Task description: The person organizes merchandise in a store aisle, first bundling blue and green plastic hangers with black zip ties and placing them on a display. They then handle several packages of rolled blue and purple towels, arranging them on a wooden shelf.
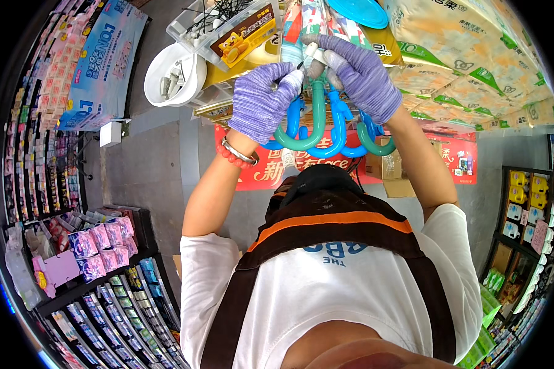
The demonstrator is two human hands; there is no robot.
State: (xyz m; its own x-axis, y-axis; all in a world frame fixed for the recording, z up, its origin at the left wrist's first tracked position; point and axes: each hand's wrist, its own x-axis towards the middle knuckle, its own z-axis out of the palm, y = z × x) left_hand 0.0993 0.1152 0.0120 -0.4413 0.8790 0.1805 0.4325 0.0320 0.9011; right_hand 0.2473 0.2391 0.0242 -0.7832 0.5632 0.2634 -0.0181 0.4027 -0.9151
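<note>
Both my hands wear purple knit gloves and meet above a bundle of children's umbrellas with hooked handles. My right hand [362,74] grips a small white plastic piece [316,53], seemingly a security tag, between thumb and fingers. Close beside it, my left hand [267,99] pinches something small and dark, perhaps the end of a thin cord or pin. A green umbrella handle [318,113] hangs between the hands, with blue umbrella handles [337,124] around it. Folded patterned umbrella canopies [311,23] lie beyond. A clear plastic box [203,27] holds black cords and white tags.
A white bucket [196,80] with grey-white pieces stands left of the box. Large tissue packs [448,41] are stacked at the right. A blue display carton [104,64] and a shelf of pink packs [97,244] stand left. An opened cardboard box [390,161] sits on the floor.
</note>
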